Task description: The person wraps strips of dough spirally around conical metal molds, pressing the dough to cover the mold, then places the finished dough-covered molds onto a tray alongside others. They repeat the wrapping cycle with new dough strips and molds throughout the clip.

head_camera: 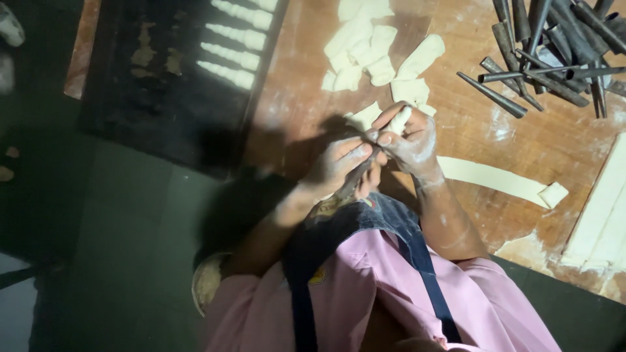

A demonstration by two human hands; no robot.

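- Where the two hands meet over the wooden counter [300, 111], the left hand [342, 166] is curled about the narrow end of a dark metal cone [357, 177], its fingers closed on it.
- The right hand [411, 140], dusted with flour, is closed round a piece of dough [400, 120] that stands up pale between its thumb and fingers; the dough seems to sit on the far end of the cone, though the fingers hide the join.
- The two hands touch at the fingertips, close in front of the person's chest, above a dark apron strap over a pink shirt.
- Just beyond the hands lies a loose heap of cut dough pieces [365, 45], some overlapping, the nearest touching the right hand's knuckles in this view.
- To the right of the right hand a long flat dough strip [489, 177] stretches away across the counter, ending in a small folded square.
- Farther right, wider dough sheets [603, 208] lie along the counter's edge.
- Beyond and to the right of the hands is a pile of bare metal cones [548, 52], crossed over one another.
- Beyond and to the left of the left hand stands a dark tray [163, 78] with a row of wrapped cones [238, 39] laid side by side at its far corner.
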